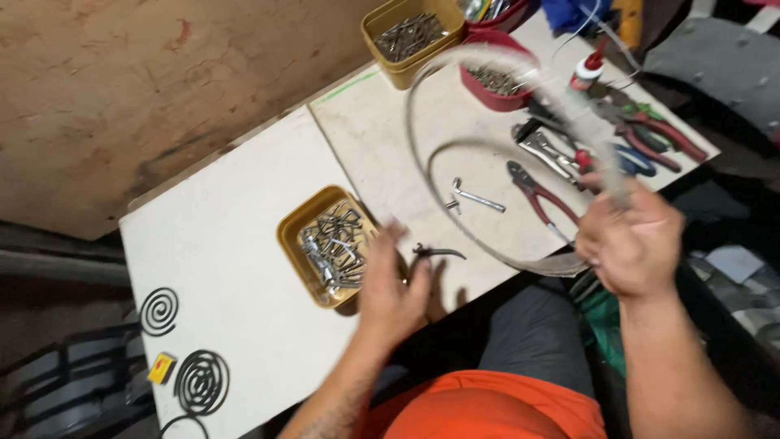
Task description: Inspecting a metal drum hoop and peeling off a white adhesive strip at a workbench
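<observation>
One small yellow box [162,367] lies at the surface's [244,211] near-left corner. Right hand [630,240], raised, has its grip closed around a grey looped cable [422,106]; left hand [392,280] hovers open-fingered beside the yellow tray [294,232].

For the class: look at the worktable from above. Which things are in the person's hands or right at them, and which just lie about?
In hand:
right hand grips pale looped strap
left hand beside yellow tray of metal parts
small dark tool

Lying about:
pliers
black spiral coils
red tray
glue bottle
</observation>
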